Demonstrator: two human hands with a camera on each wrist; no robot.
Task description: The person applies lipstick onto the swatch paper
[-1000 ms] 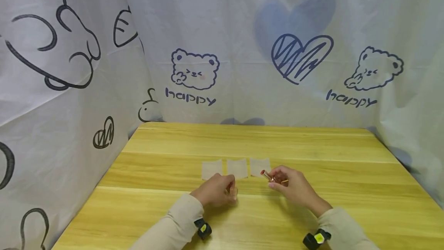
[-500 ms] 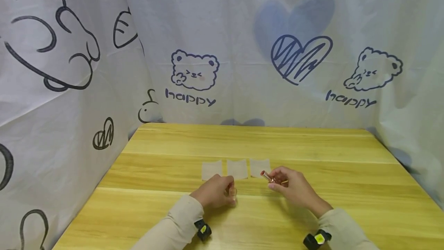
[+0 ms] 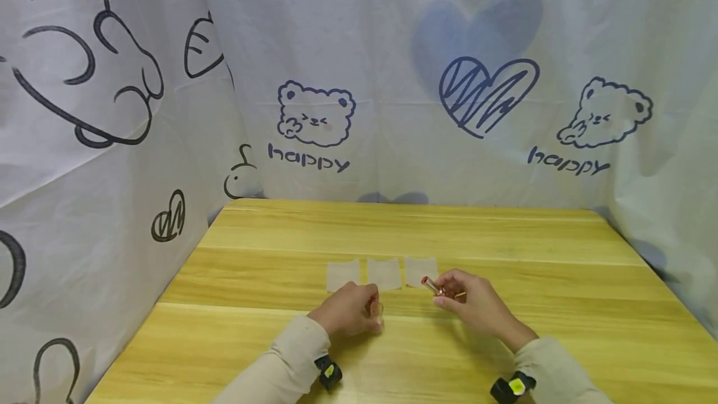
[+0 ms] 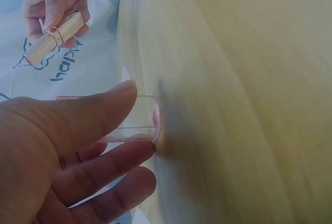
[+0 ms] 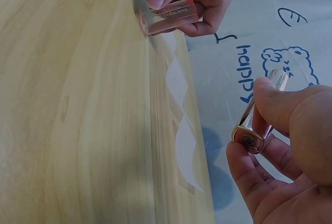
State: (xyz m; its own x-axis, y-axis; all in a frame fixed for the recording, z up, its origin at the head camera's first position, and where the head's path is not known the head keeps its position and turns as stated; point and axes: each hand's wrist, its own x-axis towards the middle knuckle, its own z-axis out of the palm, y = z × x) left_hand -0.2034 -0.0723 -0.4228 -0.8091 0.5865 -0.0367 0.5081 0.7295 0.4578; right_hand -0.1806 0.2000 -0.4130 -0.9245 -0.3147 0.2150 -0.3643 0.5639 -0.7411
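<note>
On the left, the left hand [image 3: 349,309] pinched a clear cap [image 5: 168,19] between thumb and fingers. The cap stood roughly upright, its rounded end down at the tabletop [image 3: 505,235] and its red-edged end up; whether it touched the wood could not be told. Beyond the hands, three pale squares lay in a row: the left square [image 3: 341,274] just past the left hand, the middle square [image 3: 384,273] next, then the right square [image 3: 419,268].

Further right, the gold tube [image 4: 57,40] was gripped by the right hand [image 3: 477,301], its reddish end slanting up, away from the person and leftward, across the right square's near edge in the head view. It lay right of the cap and apart from it, and the two long axes did not line up: the cap near vertical, the tube tilted. The left hand seemed nearer the wood; the right hand looked raised.
</note>
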